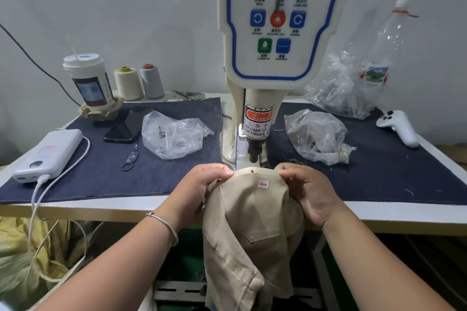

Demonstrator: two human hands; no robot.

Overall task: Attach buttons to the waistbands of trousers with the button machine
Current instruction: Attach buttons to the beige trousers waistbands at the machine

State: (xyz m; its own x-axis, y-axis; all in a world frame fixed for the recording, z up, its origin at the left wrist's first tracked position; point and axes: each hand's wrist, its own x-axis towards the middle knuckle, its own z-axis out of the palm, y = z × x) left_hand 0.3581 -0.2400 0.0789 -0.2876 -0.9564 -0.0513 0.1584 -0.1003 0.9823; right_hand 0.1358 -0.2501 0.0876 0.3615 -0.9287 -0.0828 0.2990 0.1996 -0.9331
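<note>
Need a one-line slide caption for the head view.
Both hands, left hand and right hand, pinch the beige trousers' waistband just in front of the button machine punch.

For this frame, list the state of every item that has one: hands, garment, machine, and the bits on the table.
Left hand: pinches waistband.
Right hand: pinches waistband.
Trousers: waistband stretched flat under the punch, rest hanging off the table edge.
Punch: raised, clear of fabric.
Cup: lidded, straw in.
Bottle: capped, leaning against the wall.
Power bank: cable plugged in.
Phone: screen dark.
</note>
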